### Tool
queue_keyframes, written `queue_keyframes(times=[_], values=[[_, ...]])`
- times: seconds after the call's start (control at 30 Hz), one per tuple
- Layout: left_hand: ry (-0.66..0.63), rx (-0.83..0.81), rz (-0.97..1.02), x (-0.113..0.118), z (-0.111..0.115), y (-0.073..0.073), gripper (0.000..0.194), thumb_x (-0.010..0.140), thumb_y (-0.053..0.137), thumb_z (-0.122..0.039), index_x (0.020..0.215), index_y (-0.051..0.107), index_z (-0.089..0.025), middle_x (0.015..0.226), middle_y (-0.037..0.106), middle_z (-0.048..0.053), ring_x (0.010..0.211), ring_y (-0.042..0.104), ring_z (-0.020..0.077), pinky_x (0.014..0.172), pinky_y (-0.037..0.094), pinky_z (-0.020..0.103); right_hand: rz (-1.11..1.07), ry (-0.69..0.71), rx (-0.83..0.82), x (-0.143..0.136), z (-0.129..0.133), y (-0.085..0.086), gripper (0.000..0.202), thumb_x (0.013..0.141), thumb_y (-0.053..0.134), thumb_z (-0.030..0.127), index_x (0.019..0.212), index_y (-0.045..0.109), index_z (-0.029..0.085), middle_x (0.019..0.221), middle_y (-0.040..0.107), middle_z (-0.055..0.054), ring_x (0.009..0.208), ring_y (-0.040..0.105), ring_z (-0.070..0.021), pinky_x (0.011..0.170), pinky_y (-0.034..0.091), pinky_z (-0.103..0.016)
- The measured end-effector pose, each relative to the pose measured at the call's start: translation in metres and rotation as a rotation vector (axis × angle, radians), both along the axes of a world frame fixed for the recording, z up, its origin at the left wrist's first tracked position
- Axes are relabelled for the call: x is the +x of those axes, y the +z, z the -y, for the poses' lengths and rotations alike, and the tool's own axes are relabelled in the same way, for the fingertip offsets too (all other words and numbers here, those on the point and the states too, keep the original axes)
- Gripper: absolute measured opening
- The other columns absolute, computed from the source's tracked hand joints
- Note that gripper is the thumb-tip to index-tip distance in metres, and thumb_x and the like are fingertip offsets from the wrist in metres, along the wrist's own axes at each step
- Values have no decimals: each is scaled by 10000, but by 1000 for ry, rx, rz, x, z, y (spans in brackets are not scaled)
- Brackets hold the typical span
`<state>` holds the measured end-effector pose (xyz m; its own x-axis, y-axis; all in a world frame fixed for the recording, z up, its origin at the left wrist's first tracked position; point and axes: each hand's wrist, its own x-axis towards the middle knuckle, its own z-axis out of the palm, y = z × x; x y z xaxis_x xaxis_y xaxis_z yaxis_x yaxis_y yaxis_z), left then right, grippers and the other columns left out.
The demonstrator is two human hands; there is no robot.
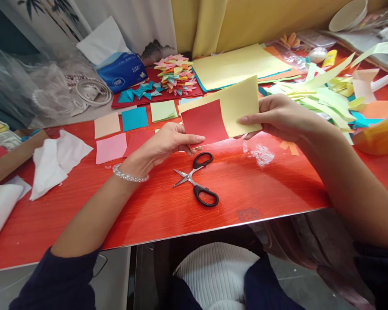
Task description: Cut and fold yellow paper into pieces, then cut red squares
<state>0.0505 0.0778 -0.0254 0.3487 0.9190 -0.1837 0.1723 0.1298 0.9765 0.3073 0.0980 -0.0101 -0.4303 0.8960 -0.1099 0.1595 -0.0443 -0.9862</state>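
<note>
Above the red table, my left hand (172, 140) pinches a red paper square (205, 122) against the lower left corner of a larger yellow paper sheet (239, 101). The left thumb lies on the red square, and the fingers are behind the papers. My right hand (274, 114) grips the right end of the yellow sheet, thumb in front. Black-handled scissors (189, 177) lie with blades spread on the table below the papers. Beside my left hand are cut squares: a pink one (111, 148), a blue one (135, 118), a peach one (107, 125) and a pale green stack (163, 110).
A blue tissue pack (121, 73) stands at the back left, near folded paper pieces (176, 74). Large yellow sheets (242, 66) lie at the back. Pale green strips (323, 101) are heaped on the right. Crumpled white tissue (60, 159) lies left. The table edge (213, 229) runs in front.
</note>
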Motion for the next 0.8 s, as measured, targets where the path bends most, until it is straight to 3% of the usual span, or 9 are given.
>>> queue_keyframes(times=[0.13, 0.37, 0.47, 0.57, 0.6, 0.7, 0.77, 0.8], values=[[2, 4, -11, 0, 1, 0, 253, 616, 802, -307, 539, 620, -150, 528, 608, 34, 486, 613, 135, 501, 496, 284, 25, -4, 4, -1, 2, 1, 281, 696, 725, 276, 932, 700, 128, 937, 689, -117, 819, 669, -258, 779, 553, -415], [7, -4, -2, -1, 2, 5, 285, 621, 796, -302, 519, 586, -138, 496, 622, 40, 535, 667, 186, 547, 531, 288, 31, -2, 74, -3, 3, 7, 227, 760, 690, 297, 885, 660, 110, 838, 658, -74, 694, 626, -145, 694, 580, -340], [61, 26, -3, -8, 3, 13, 249, 628, 784, -281, 544, 607, -128, 492, 626, 28, 572, 678, 188, 580, 544, 280, 163, -255, 339, -6, 13, 20, 234, 807, 641, 309, 911, 636, 100, 809, 628, -72, 671, 612, -140, 651, 568, -370], [112, 66, -21, -20, 4, 22, 219, 632, 774, -268, 555, 635, -118, 494, 635, 29, 598, 681, 190, 584, 544, 267, 258, -524, 772, -18, 37, 31, 219, 792, 661, 303, 945, 614, 154, 863, 633, -76, 735, 627, -173, 609, 521, -329], [129, 79, -32, -24, 5, 24, 215, 627, 776, -270, 557, 644, -116, 496, 638, 30, 582, 676, 184, 567, 538, 260, 332, -461, 870, -24, 47, 32, 164, 816, 631, 324, 907, 611, 189, 878, 637, -63, 768, 616, -167, 637, 508, -315], [162, 109, -57, -38, 7, 27, 212, 625, 777, -290, 567, 672, -115, 503, 645, 35, 536, 656, 169, 521, 514, 245, 590, 290, 915, -50, 74, 23, 218, 838, 590, 362, 993, 614, 211, 940, 656, -42, 811, 622, -176, 649, 510, -307], [170, 117, -56, -45, 9, 27, 205, 635, 769, -303, 586, 691, -120, 518, 653, 37, 537, 653, 169, 521, 511, 249, 758, 505, 936, -65, 86, 13, 270, 837, 585, 309, 1076, 607, 185, 1046, 636, -80, 929, 605, -225, 649, 503, -317], [174, 116, -49, -47, 10, 27, 201, 637, 768, -306, 592, 697, -123, 522, 655, 37, 541, 654, 171, 522, 511, 251, 810, 542, 939, -71, 89, 8, 272, 836, 580, 294, 1077, 611, 172, 1066, 626, -94, 948, 596, -234, 648, 497, -316]])
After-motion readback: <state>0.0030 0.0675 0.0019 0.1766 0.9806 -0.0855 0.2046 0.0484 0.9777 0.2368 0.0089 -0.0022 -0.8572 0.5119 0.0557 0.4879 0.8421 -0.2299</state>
